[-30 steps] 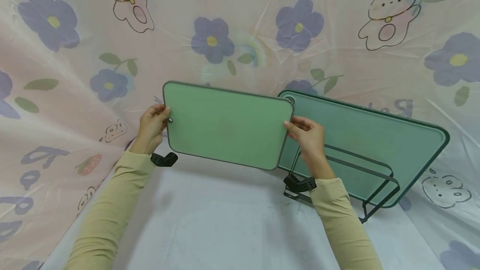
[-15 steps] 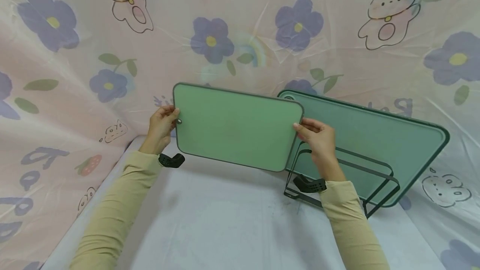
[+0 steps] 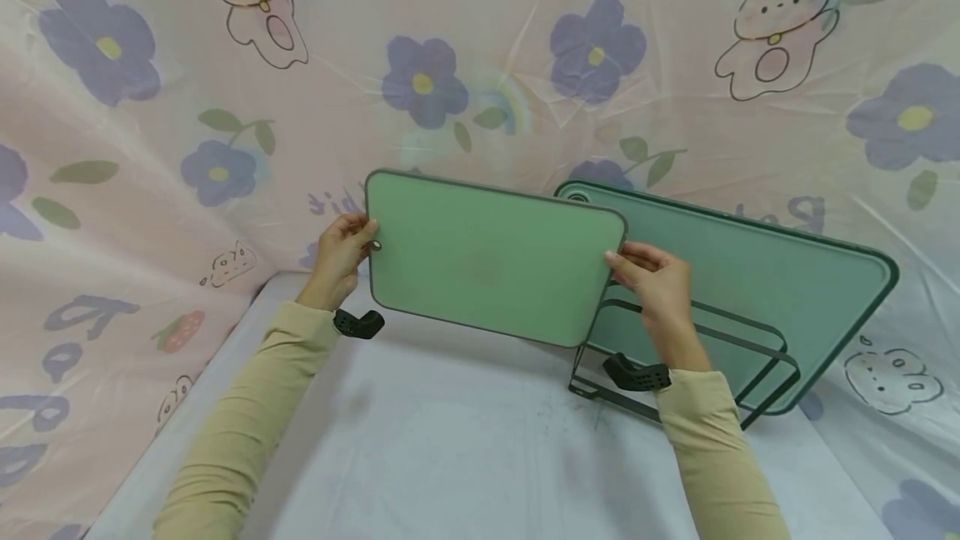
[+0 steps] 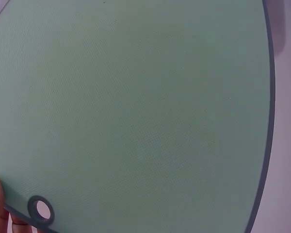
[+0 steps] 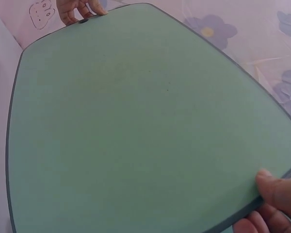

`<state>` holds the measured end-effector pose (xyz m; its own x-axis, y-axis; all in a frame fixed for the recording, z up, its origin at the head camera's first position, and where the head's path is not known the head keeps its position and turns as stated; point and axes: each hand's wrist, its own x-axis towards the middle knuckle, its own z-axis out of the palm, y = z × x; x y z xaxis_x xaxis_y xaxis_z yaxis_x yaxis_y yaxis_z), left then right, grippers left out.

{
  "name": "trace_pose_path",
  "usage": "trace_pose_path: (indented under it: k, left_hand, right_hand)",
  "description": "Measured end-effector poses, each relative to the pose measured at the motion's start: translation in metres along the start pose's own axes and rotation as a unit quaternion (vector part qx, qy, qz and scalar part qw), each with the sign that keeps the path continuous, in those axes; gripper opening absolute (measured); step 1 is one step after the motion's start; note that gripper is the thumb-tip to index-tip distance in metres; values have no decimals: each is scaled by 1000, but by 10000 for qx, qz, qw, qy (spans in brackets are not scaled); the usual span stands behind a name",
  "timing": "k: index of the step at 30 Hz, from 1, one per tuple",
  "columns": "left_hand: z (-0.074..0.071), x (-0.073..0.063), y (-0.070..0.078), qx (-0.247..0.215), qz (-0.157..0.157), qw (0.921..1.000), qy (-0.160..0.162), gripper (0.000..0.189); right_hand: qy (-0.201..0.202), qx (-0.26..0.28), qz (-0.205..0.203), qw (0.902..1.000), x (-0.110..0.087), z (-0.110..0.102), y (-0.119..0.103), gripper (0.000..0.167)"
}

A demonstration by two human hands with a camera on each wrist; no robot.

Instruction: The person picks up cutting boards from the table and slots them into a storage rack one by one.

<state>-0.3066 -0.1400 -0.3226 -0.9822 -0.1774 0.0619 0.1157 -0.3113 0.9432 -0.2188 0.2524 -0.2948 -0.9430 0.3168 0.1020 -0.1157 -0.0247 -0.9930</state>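
Note:
A light green cutting board with a grey rim is held up off the table by both hands. At its left edge, beside a small hanging hole, my left hand pinches it between thumb and fingers. My right hand pinches the opposite short edge, thumb in front and fingers behind. Behind that right end, a larger green board with a dark green rim leans in a dark wire rack. The held board overlaps the larger board's left end and hides the rack's upper left part.
The white-covered table spreads below the hands. A pink curtain printed with purple flowers and rabbits rises behind and at the sides. Black wrist straps are worn on both arms.
Both hands have carried the cutting board steadily to the right and slightly downward, so it overlaps the larger board more. The rack and larger board have stayed put.

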Motion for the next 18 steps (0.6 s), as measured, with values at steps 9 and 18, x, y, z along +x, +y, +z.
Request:
trace_pose_path:
  k: [9,18]
  left_hand:
    - [8,0,-6,-21,-67,9999,-118,7]
    - [20,-1,-11,217,-141,9988,-412,7]
  right_hand:
    - [20,-32,4,10000,-1,-11,0,30]
    - [-10,9,15,10000,-7,-29,-5,25]
